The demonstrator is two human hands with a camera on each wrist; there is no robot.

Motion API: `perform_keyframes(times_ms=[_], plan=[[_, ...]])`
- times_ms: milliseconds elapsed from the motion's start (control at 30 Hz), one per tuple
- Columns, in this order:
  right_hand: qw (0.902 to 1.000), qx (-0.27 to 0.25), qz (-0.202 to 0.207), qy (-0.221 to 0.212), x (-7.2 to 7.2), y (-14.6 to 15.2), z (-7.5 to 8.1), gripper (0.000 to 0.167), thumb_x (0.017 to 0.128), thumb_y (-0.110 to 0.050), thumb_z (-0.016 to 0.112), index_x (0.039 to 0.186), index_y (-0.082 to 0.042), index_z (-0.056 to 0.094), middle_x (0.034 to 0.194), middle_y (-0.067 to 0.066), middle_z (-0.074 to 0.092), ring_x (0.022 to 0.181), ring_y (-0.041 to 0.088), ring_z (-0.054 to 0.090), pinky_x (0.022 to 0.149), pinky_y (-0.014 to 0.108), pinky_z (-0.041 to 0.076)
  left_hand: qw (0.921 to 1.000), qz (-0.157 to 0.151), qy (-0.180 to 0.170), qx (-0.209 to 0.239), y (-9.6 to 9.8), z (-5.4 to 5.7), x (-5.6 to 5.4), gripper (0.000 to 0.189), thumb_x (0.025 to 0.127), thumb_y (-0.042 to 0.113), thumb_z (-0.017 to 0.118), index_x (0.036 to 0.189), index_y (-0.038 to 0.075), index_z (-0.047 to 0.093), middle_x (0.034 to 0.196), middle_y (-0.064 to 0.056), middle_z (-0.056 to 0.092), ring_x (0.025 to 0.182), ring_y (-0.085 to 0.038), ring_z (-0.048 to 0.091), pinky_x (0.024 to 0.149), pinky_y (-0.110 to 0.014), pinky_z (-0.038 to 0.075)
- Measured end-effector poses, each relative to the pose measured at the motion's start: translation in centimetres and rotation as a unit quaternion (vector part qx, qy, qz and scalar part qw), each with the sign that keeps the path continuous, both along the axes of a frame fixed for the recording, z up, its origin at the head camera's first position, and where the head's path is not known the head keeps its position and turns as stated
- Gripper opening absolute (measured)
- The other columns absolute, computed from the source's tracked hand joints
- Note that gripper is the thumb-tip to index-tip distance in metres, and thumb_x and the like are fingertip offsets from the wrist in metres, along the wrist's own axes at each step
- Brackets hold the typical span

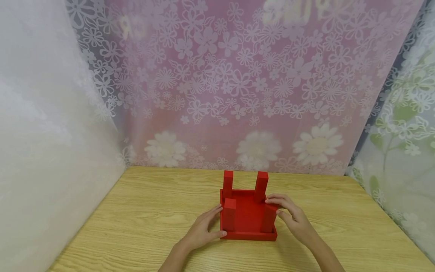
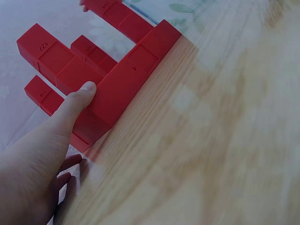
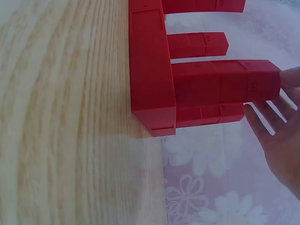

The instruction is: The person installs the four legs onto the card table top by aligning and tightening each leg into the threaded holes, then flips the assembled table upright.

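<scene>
A red square tray-like base [image 1: 249,217] with raised edges sits on the table, and red square posts stand upright at its corners. My left hand [image 1: 200,232] holds the base's front left corner, the thumb [image 2: 86,89] on the front face and the fingers along the left side. My right hand [image 1: 297,223] holds the top of the front right post [image 3: 225,82] between thumb and fingers. The front left post [image 1: 230,215] rises beside my left hand. Farther back stand the rear left post [image 1: 227,185] and the rear right post [image 1: 261,187]. Small numbers mark the posts.
The wood-grain table [image 1: 136,223] extends around the red piece. A pink flowered curtain [image 1: 217,94] hangs behind its far edge. A pale sheet [image 1: 51,132] is at the left, and a green-and-white flowered one [image 1: 408,151] at the right.
</scene>
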State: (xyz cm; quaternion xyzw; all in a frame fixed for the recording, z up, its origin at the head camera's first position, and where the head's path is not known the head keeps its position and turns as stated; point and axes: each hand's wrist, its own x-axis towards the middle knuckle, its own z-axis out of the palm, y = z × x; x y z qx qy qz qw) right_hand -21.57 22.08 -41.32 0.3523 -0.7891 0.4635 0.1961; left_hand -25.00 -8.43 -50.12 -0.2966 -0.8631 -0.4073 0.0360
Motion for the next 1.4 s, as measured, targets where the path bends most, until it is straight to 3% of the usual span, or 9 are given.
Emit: perform_keyframes(times_ms=[233,600,933,1133,1400], plan=[[0.996,0.028,-0.082,0.024,0.2,-0.3,0.3,0.034,0.081,0.008,0.063,0.112,-0.007,0.061,0.111,0.006,0.053,0.095,0.012,0.051,0.074,0.023,0.044,1.0,0.0,-0.001,-0.001,0.0,-0.1,-0.1,0.075,0.081,0.055,0.06,0.142,0.018,0.037,0.146,0.006,0.03,0.129,-0.025,0.031,0.1,-0.054,0.025],[0.9851,0.058,-0.162,0.011,0.4,-0.5,0.3,0.031,0.079,-0.003,0.071,0.107,-0.013,0.064,0.102,-0.006,0.053,0.076,0.011,0.046,0.069,0.026,0.045,1.0,-0.003,-0.003,0.0,0.0,0.1,-0.1,0.075,0.081,0.053,0.06,0.142,0.018,0.036,0.146,0.005,0.029,0.129,-0.025,0.031,0.099,-0.055,0.025],[0.9772,0.083,-0.195,0.019,0.6,-0.8,0.5,0.029,0.078,-0.006,0.072,0.105,-0.015,0.065,0.096,-0.008,0.049,0.069,0.01,0.043,0.057,0.024,0.04,0.9996,0.013,0.01,-0.023,0.1,0.4,0.2,0.077,0.08,0.059,0.059,0.14,0.016,0.039,0.145,0.004,0.032,0.128,-0.024,0.033,0.099,-0.052,0.028],[0.974,0.096,-0.203,0.03,1.0,-1.0,0.8,0.03,0.078,-0.007,0.072,0.105,-0.018,0.064,0.095,-0.009,0.049,0.064,0.007,0.038,0.046,0.019,0.031,0.999,0.019,0.017,-0.037,0.2,0.3,0.3,0.078,0.079,0.06,0.059,0.139,0.015,0.041,0.144,0.004,0.034,0.128,-0.022,0.034,0.099,-0.05,0.029],[0.9718,0.109,-0.205,0.044,1.1,-1.3,1.2,0.03,0.079,-0.008,0.072,0.106,-0.017,0.064,0.096,-0.008,0.049,0.063,0.006,0.034,0.043,0.018,0.028,0.9988,0.02,0.02,-0.039,0.1,0.6,0.2,0.077,0.079,0.06,0.059,0.139,0.014,0.041,0.143,0.004,0.035,0.127,-0.021,0.034,0.099,-0.05,0.029]])
